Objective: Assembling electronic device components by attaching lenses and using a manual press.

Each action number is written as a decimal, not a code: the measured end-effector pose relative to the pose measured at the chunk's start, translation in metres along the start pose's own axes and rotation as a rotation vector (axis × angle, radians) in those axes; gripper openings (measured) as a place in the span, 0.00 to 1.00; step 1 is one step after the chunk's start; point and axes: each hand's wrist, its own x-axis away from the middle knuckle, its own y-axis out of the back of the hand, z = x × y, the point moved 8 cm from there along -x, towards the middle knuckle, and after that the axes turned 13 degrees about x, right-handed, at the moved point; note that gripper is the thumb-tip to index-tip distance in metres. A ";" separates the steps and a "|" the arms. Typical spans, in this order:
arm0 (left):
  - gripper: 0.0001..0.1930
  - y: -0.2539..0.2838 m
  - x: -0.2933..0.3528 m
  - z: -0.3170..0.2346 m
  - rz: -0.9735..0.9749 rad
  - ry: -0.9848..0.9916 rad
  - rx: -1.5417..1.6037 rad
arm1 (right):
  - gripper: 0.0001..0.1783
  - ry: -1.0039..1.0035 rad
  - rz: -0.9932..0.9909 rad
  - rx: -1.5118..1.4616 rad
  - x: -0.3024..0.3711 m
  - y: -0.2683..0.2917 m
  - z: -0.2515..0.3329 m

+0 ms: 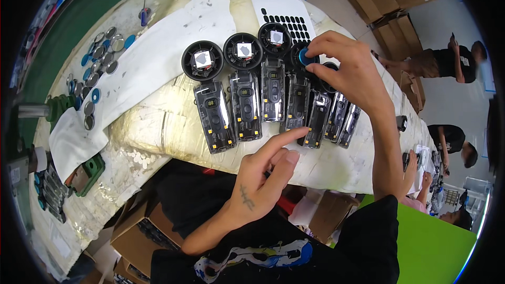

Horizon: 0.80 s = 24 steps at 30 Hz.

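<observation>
Several black handheld fans lie in a fanned-out row, each with a round head and a dark see-through handle. On the three left heads, such as the leftmost fan head (202,60), a white square with a grey patch shows in the middle. My right hand (350,63) pinches a blue-rimmed round cap (303,57) between thumb and fingertips, at the fourth head from the left. My left hand (263,176) holds nothing visible. Its index finger stretches to the lower end of a fan handle (317,121), while its other fingers are partly curled.
Loose silver and blue round caps (107,55) lie to the left on white sheeting, near a small screwdriver (143,17). Behind the fans lies a white sheet of black oval stickers (286,18). Green clamps (87,174) stand at left. Cardboard boxes (138,226) sit below; other people work at right.
</observation>
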 end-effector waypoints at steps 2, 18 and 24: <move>0.20 -0.001 -0.003 0.001 0.004 0.003 0.015 | 0.10 0.016 -0.017 0.002 0.001 0.002 -0.002; 0.22 0.012 0.000 -0.005 -0.083 -0.125 -0.012 | 0.23 -0.052 -0.221 0.634 0.056 -0.043 0.044; 0.23 0.013 -0.007 -0.018 -0.072 -0.143 0.234 | 0.23 -0.040 -0.219 0.607 0.048 -0.046 0.032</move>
